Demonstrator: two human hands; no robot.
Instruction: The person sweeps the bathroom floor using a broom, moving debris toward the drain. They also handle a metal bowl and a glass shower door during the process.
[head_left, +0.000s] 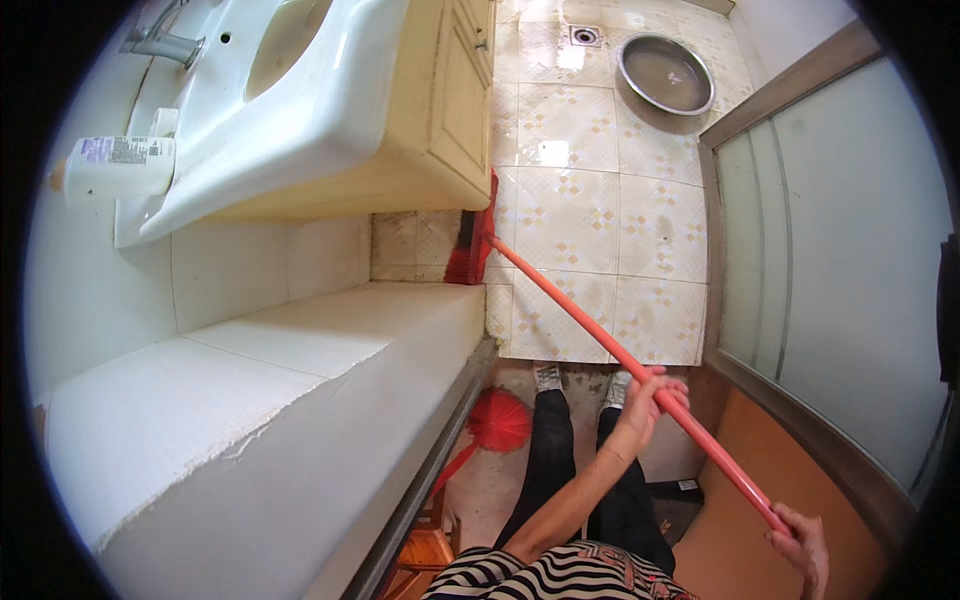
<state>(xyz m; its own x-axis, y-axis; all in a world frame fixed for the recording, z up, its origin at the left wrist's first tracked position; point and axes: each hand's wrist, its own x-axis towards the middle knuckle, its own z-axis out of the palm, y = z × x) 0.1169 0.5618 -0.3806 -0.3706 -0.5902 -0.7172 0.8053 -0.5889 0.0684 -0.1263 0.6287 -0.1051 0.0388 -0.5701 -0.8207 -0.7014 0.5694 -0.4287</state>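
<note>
A push broom with a long orange-red handle (577, 311) slants across the view from lower right to upper left. My left hand (649, 405) wraps around the middle of that handle. Farther back, my right hand (801, 536) grips the handle near its end. The red broom head (484, 225), with red and dark bristles, rests on the tiled floor (566, 217) at the lower corner of the cream vanity cabinet (457, 112). Its bristles point left, into the gap between the cabinet and a white tiled ledge (262, 337). Part of the head is hidden by the cabinet.
A metal basin (666, 75) of cloudy water stands near a floor drain (585, 36). The white washbasin (330, 112) holds murky water, with a bottle (120, 166) on its rim. A framed frosted-glass door (840, 225) stands right. A round red bristled object (499, 420) lies near my feet.
</note>
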